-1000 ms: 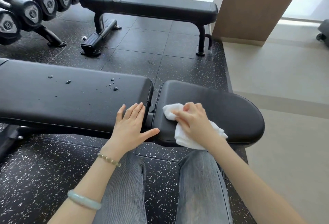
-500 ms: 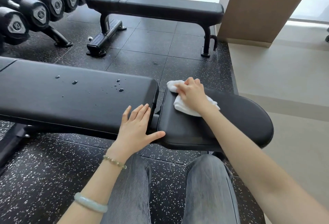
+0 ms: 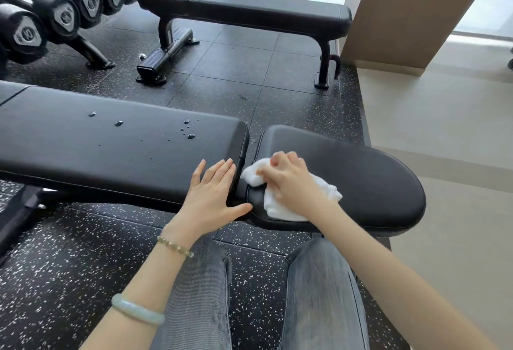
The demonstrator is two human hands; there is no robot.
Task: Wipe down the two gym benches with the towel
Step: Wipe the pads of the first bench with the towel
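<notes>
A black padded gym bench [image 3: 111,152] runs across in front of me, its long back pad on the left and a shorter seat pad [image 3: 369,180] on the right. Several water drops [image 3: 191,136] lie on the long pad. My right hand [image 3: 294,183] presses a crumpled white towel [image 3: 280,208] onto the near left part of the seat pad. My left hand [image 3: 212,194] rests flat, fingers spread, on the right end of the long pad. A second black flat bench [image 3: 266,9] stands farther back on the floor.
A rack of black dumbbells [image 3: 63,10] fills the upper left. The floor under the benches is black speckled rubber [image 3: 55,266]; beige floor [image 3: 444,141] begins to the right. A tan pillar [image 3: 410,10] stands behind the far bench. My knees in grey jeans [image 3: 319,294] are below.
My right hand has drawn the towel from the far edge of the seat pad back toward the near left corner. The left hand has stayed flat on the long pad.
</notes>
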